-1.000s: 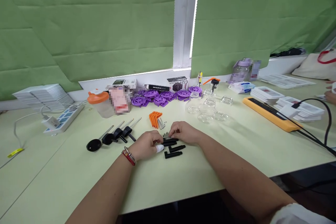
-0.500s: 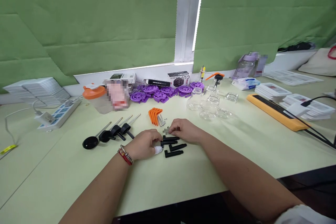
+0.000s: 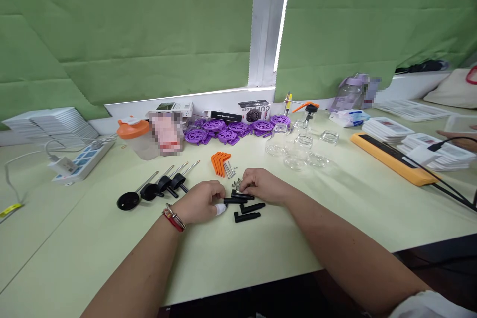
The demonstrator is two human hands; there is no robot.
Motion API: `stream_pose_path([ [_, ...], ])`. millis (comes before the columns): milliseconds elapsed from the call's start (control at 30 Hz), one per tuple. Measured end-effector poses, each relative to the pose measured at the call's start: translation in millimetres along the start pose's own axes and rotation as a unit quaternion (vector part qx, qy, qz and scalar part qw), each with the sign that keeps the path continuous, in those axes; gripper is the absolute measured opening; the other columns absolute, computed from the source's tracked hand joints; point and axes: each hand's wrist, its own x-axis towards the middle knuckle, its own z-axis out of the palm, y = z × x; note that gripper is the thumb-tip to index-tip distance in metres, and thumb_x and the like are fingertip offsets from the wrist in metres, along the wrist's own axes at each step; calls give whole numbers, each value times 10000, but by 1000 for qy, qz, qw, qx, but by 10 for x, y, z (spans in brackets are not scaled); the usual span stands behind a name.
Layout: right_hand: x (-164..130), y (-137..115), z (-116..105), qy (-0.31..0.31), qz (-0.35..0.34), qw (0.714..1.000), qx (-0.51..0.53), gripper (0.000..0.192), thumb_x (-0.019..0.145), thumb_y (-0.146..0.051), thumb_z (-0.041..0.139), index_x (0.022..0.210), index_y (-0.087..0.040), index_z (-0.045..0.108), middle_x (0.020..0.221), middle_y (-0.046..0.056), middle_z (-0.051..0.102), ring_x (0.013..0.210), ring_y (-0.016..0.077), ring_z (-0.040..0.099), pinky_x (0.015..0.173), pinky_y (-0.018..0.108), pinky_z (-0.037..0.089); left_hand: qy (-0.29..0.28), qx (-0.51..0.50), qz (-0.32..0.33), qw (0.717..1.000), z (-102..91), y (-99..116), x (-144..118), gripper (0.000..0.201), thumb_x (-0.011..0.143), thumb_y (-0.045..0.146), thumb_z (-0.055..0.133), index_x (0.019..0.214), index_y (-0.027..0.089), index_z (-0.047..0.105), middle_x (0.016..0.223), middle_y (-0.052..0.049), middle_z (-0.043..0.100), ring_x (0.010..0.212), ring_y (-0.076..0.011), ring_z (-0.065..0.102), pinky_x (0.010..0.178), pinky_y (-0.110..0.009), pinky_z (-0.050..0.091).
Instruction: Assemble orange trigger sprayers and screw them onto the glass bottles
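Observation:
My left hand (image 3: 203, 202), a white wrap on one fingertip, pinches the left end of a black L-shaped plastic tube (image 3: 235, 200) just above the table. Close by on the right, my right hand (image 3: 261, 185) has its fingers curled together at a small cluster of metal springs (image 3: 236, 185); what lies between those fingertips is hidden. Another black tube (image 3: 244, 195) lies under the right fingertips, and two more black tubes (image 3: 250, 216) rest nearer to me. Orange bent levers (image 3: 220, 164) and metal pins (image 3: 229, 169) lie beyond the springs.
Left of my hands lie several black round-headed parts with metal rods (image 3: 164, 185). Purple discs (image 3: 227, 131) and clear glass pieces (image 3: 303, 141) stand farther back. An orange power strip (image 3: 391, 159) and white card stacks (image 3: 387, 130) are at right, where another person's hand (image 3: 460, 140) shows.
My left hand has shifted slightly left, and the black tube has moved with it. My right hand stays by the springs. Another person's hand has appeared at the right edge.

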Motion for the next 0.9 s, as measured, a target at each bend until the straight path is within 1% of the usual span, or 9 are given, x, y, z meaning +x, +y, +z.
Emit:
stream_pose_path([
  [167, 12, -5, 16, 5, -6, 1000, -17, 193, 725, -64, 635, 792, -214, 736, 827, 6, 601, 769, 123, 575, 733, 242, 434, 6, -6, -8, 1000, 30, -6, 25, 209, 715, 357, 607, 843, 191, 598, 783, -8, 537, 640, -129, 469, 570, -240, 362],
  [367, 1, -1, 4, 12, 12, 1000, -10, 152, 698, -60, 658, 746, -193, 716, 816, 1, 590, 744, 115, 565, 715, 234, 429, 18, 5, -1, 1000, 77, -6, 48, 160, 753, 314, 556, 828, 193, 627, 793, -15, 551, 638, -128, 479, 586, -247, 367],
  [533, -9, -18, -8, 6, 13, 1000, -11, 151, 703, -56, 647, 738, -191, 703, 828, 2, 586, 765, 119, 563, 721, 235, 427, 35, 7, -21, 999, 96, 12, 61, 255, 722, 405, 607, 860, 191, 618, 775, -15, 548, 642, -138, 479, 577, -251, 369],
  [733, 5, 25, 20, 15, -3, 1000, -25, 138, 715, -93, 675, 789, -202, 715, 846, 11, 603, 813, 138, 575, 753, 253, 430, 52, 16, -32, 998, 127, 42, 104, 165, 750, 337, 559, 789, 184, 608, 747, -17, 548, 633, -138, 484, 577, -254, 371],
  [900, 8, 57, 28, 17, -9, 999, -39, 120, 725, -111, 675, 783, -210, 712, 847, 10, 607, 819, 143, 572, 740, 257, 424, 56, 11, -33, 998, 150, 8, 110, 136, 753, 311, 545, 761, 184, 594, 742, -17, 553, 630, -138, 487, 572, -253, 370],
])
